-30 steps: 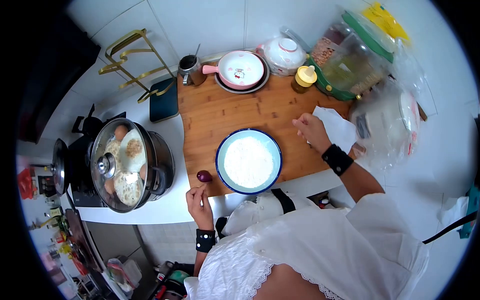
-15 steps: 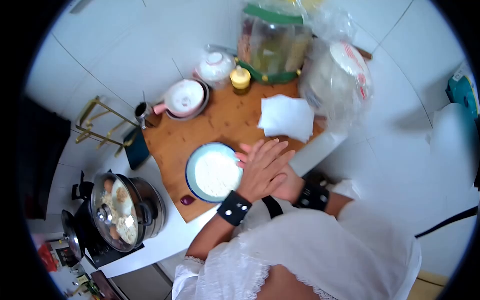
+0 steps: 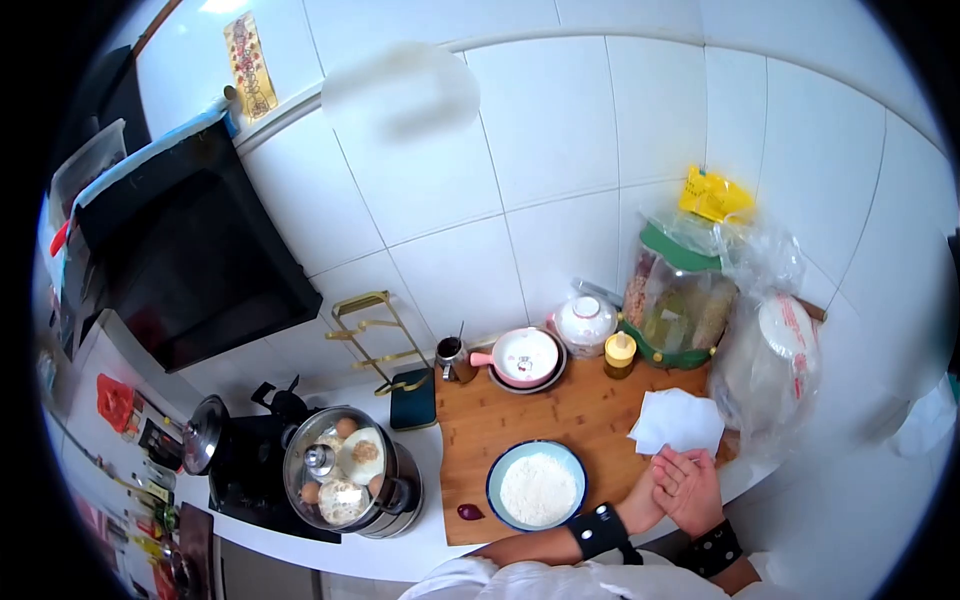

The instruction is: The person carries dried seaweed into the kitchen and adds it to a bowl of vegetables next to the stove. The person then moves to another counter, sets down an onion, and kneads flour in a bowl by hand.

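Observation:
My left hand (image 3: 642, 506) and my right hand (image 3: 696, 500) are pressed against each other at the counter's near right edge. Both have fingers stretched out, though part of the left is covered where they overlap. No object shows between them. Black studded bands circle both wrists. Left of the hands, a blue-rimmed bowl (image 3: 494, 497) of white powder (image 3: 540, 488) sits on a wooden board (image 3: 600, 420). Just beyond my fingers lie white paper sheets (image 3: 678, 420). A small dark-purple oval item (image 3: 470, 512) rests left of the bowl.
A lidded steamer pot (image 3: 405, 500) with eggs and filled dishes inside stands on the black stove at left. Along the wall are a pink-handled bowl (image 3: 525, 357), a yellow-capped jar (image 3: 620, 352), a green-trimmed food container (image 3: 680, 300) and a plastic-wrapped stack (image 3: 770, 360).
The camera has tilted up and left, so more wall and stove show. My hands have shifted against each other; the right palm now faces up more, with the left less on top.

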Demonstrator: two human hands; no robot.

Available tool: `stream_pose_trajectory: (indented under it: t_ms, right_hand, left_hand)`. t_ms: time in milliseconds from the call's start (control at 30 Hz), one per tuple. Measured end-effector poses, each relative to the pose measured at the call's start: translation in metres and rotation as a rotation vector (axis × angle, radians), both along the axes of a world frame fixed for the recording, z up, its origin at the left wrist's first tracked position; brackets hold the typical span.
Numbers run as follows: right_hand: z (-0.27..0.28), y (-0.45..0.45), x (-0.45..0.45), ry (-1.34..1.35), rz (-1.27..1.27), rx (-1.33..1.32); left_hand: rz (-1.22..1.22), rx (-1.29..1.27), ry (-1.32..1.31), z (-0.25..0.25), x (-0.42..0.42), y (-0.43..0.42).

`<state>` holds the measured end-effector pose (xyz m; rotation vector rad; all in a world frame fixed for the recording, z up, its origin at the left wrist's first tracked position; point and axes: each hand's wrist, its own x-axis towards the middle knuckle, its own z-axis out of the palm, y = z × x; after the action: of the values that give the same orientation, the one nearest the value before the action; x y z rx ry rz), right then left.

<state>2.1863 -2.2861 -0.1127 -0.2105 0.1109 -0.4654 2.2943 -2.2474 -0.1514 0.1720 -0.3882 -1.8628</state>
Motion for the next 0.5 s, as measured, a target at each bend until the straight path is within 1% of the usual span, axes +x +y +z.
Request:
stream_pose_trajectory:
  t_ms: [33, 67, 100, 133, 167, 200, 267, 300, 367, 400, 467, 500]
  right_hand:
    - [-0.009, -0.01, -0.002, 0.042, 0.023, -0.082]
    - [-0.018, -0.013, -0.004, 0.086, 0.038, -0.153]
    - [-0.02, -0.018, -0.003, 0.362, -0.066, -0.338]
    - [-0.025, -0.029, -0.001, 0.423, -0.208, -0.349]
    - [-0.032, -0.041, -0.001, 0.484, -0.345, -0.356]
    - [-0.037, -0.049, 0.001, 0.545, -0.478, -0.367]
    - [-0.042, -0.049, 0.014, 0.342, -0.443, -0.497]
    - [-0.035, -0.036, 0.023, 0.247, -0.431, -0.551]
    - [-0.012, -0.003, 0.057, -0.527, 0.266, -0.006]
    - [-0.011, 0.004, 0.055, -0.458, 0.243, 0.014]
    - [-0.008, 0.008, 0.056, -0.335, 0.204, 0.044]
    - [0.013, 0.014, 0.058, -0.13, 0.117, 0.274]
  left_hand:
    - [0.094, 0.363, -0.178, 0.035, 0.002, 0.011]
    - [0.13, 0.298, -0.218, 0.036, 0.003, 0.012]
    - [0.163, 0.234, -0.256, 0.034, 0.002, 0.013]
    - [0.196, 0.167, -0.294, 0.046, 0.005, 0.015]
    - [0.328, 0.207, -0.576, 0.062, 0.001, 0.023]
    - [0.483, -0.095, -0.943, 0.068, 0.004, 0.027]
    - [0.776, -0.773, -1.627, 0.079, 0.01, 0.031]
    - [0.84, -0.997, -1.754, 0.082, 0.01, 0.033]
    - [0.739, -1.18, -1.816, 0.067, 0.014, 0.033]
    - [0.684, -1.274, -1.844, 0.061, 0.017, 0.035]
    - [0.707, -1.27, -1.87, 0.057, 0.025, 0.037]
    - [0.729, -1.26, -1.856, 0.056, 0.027, 0.038]
